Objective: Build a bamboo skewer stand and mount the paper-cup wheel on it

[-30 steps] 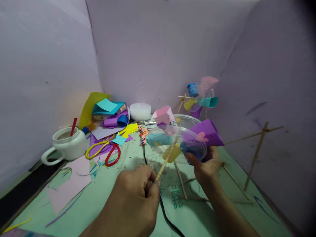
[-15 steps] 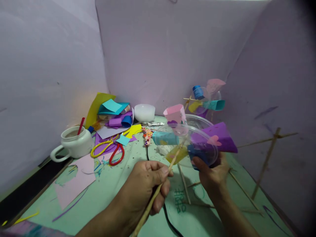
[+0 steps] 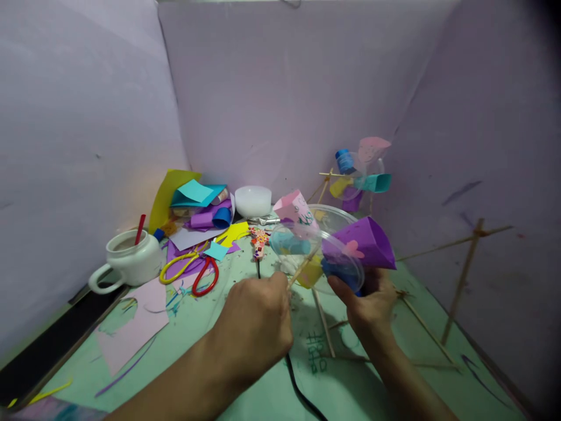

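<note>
Work the stick (image 3: 301, 271) gently in the clenched left hand (image 3: 258, 321), bracing the wheel (image 3: 326, 248) just ahead of it in the right hand's (image 3: 370, 307) grasp.

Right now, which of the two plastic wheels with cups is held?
The nearer wheel: the left hand grips its stick, the right hand its blue cup. The farther wheel, toward the back wall, has no hand on it.

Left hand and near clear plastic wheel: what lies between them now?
A thin wooden stick: in the head view it slants up from the left hand toward the middle of the clear plastic wheel.
</note>
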The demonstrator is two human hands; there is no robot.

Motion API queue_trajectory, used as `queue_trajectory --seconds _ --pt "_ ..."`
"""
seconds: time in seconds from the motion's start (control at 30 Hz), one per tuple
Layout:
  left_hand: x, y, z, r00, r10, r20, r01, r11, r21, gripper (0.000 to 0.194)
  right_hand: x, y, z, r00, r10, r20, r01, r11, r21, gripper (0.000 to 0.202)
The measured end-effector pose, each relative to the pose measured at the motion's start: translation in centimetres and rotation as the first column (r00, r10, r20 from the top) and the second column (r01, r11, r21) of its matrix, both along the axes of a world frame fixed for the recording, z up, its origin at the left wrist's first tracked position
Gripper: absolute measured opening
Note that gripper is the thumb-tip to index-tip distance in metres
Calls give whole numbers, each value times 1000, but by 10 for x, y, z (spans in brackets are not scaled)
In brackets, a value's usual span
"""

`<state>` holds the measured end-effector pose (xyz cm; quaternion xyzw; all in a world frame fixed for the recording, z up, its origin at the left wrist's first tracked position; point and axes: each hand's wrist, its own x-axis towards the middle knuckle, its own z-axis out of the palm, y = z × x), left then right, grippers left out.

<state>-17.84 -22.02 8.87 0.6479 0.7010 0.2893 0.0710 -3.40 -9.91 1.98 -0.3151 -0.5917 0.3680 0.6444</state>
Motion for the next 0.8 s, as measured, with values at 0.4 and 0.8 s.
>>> queue_trajectory --seconds 0.4,0.8 --pt "-28 22 -3 835 92 543 39 974 -225 18 3 -10 -1 977 -86 194 46 978 206 55" --pt "-66 30 -42 841 108 530 -50 991 -123 20 11 9 24 963 243 -115 -256 959 -123 20"
